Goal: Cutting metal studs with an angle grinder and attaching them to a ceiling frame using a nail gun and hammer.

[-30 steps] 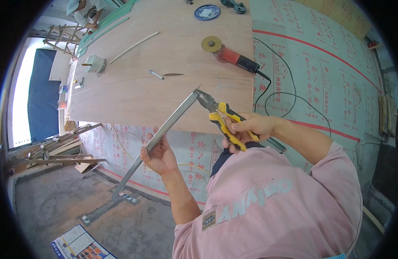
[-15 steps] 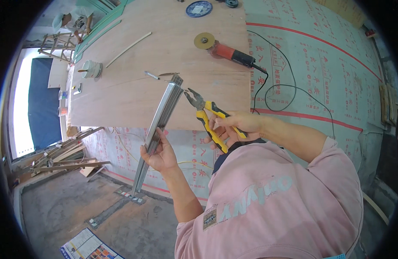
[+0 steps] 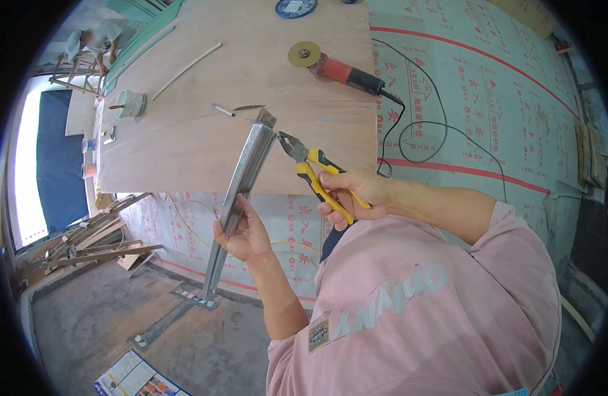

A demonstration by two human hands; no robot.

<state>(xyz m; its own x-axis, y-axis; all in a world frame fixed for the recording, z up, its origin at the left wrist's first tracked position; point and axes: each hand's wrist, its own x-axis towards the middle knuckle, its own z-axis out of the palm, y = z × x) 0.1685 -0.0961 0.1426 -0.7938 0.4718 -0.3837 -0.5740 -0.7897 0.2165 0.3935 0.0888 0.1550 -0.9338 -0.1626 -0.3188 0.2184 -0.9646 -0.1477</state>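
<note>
Metal channel (image 3: 247, 165) pinched in my left hand (image 3: 248, 239); my right hand (image 3: 360, 191) grips yellow-black combination pliers (image 3: 304, 157). Red writing (image 3: 473, 86) covers the floor sheeting (image 3: 528, 105); pale lettering (image 3: 369, 315), my pink shirt (image 3: 449, 343).

The plywood worktop (image 3: 198, 148) supports a red-and-black angle grinder (image 3: 339, 70), a round blue lid (image 3: 295, 8), a pen (image 3: 223, 109), a slim pale strip (image 3: 186, 71) and a white bucket (image 3: 132, 105).

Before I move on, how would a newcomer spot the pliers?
Find the wooden board across the upper middle. Around its lower edge, the right hand holds the pliers. Yellow-and-black handles distinguish them from the silver metal channel beside them.
</note>
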